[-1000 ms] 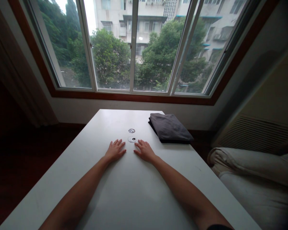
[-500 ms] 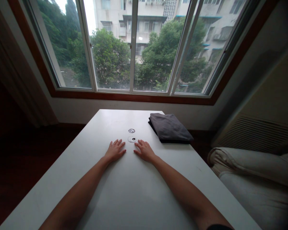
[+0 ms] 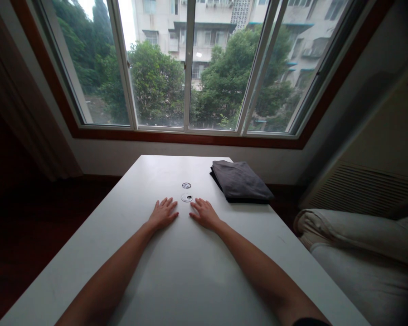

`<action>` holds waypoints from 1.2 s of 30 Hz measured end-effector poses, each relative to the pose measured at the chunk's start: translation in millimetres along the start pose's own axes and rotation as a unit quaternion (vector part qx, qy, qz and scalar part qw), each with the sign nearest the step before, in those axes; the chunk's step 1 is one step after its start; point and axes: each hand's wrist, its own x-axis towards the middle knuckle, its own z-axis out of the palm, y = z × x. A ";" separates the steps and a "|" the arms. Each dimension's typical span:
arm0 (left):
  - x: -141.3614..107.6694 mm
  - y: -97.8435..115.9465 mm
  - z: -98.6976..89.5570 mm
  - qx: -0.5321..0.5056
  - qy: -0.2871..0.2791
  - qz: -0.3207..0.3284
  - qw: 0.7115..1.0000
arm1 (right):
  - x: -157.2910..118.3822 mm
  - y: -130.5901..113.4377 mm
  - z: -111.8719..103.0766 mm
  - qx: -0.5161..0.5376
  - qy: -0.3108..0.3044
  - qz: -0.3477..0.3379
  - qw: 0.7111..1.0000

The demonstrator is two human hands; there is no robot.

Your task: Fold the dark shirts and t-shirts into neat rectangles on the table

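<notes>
Palm down on the white table (image 3: 177,267), my left hand (image 3: 164,213) lies with its fingers spread and holds nothing. Opposite it, my right hand (image 3: 204,213) rests flat too, fingers apart, with a small gap between the two. Just beyond the fingertips is a round cable-hole cover (image 3: 185,198) with a dark opening, set in the tabletop. Behind that cover sits a second round piece (image 3: 186,185) with a dark rim. To the right of my right hand, a stack of folded dark grey and black cloth (image 3: 243,181) lies at the table's right edge, untouched.
A wide window (image 3: 187,131) with a brown frame fills the wall past the table. At the right stands a sofa or seat with a pale cover (image 3: 360,240), near a slatted vent panel (image 3: 363,188). A curtain (image 3: 37,117) hangs on the left above a dark floor (image 3: 27,231).
</notes>
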 end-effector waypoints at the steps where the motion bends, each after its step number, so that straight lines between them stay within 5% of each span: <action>1: 0.2 -0.2 0.4 0.000 0.000 -0.001 1.000 | 0.1 0.0 -0.2 0.000 -0.001 0.000 1.000; 36: 0.5 -0.2 0.0 -0.002 -0.001 0.002 1.000 | 1.0 4.3 5.2 0.004 0.016 -0.011 1.000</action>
